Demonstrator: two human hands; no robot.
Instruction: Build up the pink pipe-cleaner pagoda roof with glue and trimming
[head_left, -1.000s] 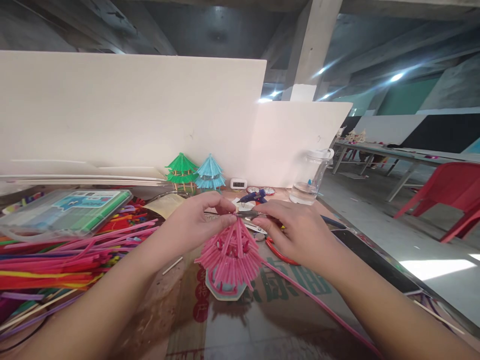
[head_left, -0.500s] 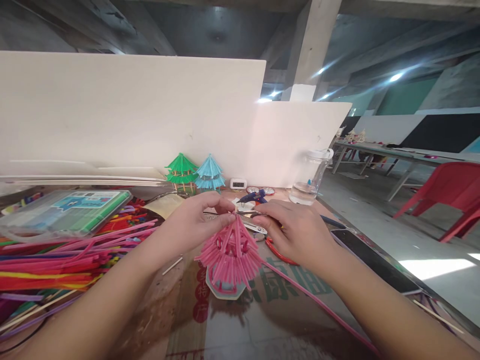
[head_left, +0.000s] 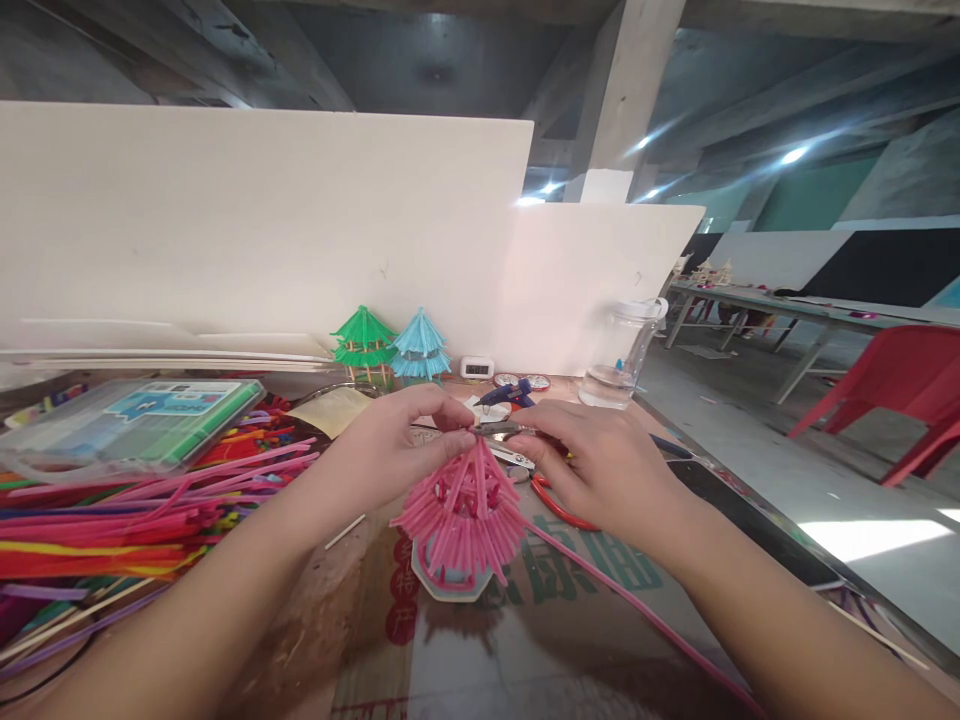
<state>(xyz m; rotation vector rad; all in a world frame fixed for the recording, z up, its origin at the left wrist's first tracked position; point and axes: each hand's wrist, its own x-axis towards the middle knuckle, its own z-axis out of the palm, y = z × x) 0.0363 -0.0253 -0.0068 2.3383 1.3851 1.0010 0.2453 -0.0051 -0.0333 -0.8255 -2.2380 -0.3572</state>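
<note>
A pink pagoda model (head_left: 461, 515) made of pipe-cleaner pieces stands on a pale base on the cardboard-covered table (head_left: 540, 640). My left hand (head_left: 390, 445) pinches its peak from the left, fingers closed. My right hand (head_left: 596, 465) is closed on a metal tool (head_left: 501, 431) whose tips meet the peak from the right. A long pink pipe cleaner (head_left: 637, 610) trails from the model toward the lower right. Red-handled pliers (head_left: 559, 508) lie partly hidden under my right hand.
A heap of coloured pipe cleaners (head_left: 142, 510) and a clear plastic box (head_left: 127, 420) fill the left. Green (head_left: 364, 342) and blue (head_left: 420, 345) pagodas stand by the white board. A small clock (head_left: 476, 367), blue glue gun (head_left: 506, 393), glass jar (head_left: 626, 350) and dark phone (head_left: 750, 525) lie around.
Both hands stay at the pagoda's peak with only slight shifts; the model sits almost where it was.
</note>
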